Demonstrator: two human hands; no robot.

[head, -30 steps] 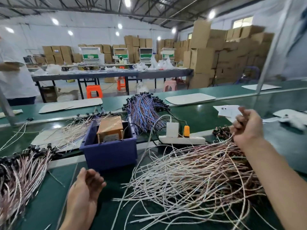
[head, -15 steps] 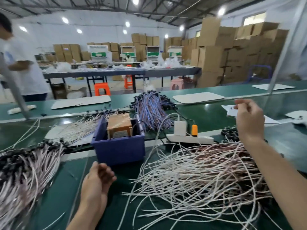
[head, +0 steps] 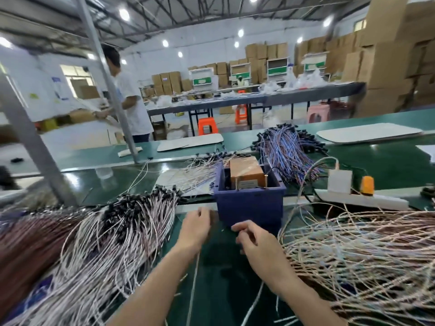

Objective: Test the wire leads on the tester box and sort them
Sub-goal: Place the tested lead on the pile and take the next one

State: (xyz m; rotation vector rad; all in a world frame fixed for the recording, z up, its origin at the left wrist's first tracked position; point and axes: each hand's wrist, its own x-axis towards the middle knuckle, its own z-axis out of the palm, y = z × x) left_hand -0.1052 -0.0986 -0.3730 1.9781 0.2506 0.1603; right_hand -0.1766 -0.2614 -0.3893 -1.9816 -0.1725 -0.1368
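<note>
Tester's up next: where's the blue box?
Head view, centre: the blue box sits just beyond the left hand and right hand, left of the power strip.

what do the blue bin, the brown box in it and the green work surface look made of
Blue bin: likely moulded plastic, matt, uniform colour with a thick rim.
Brown box inside it: looks like cardboard, perhaps tape-wrapped, slight sheen on top.
Work surface: smooth green mat, maybe rubber or vinyl, glossy where lights reflect.

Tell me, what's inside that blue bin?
A brown tester box with a pale label on its front sits inside the blue bin. The bin's front wall hides the box's lower part and anything lying at the bottom.
</note>
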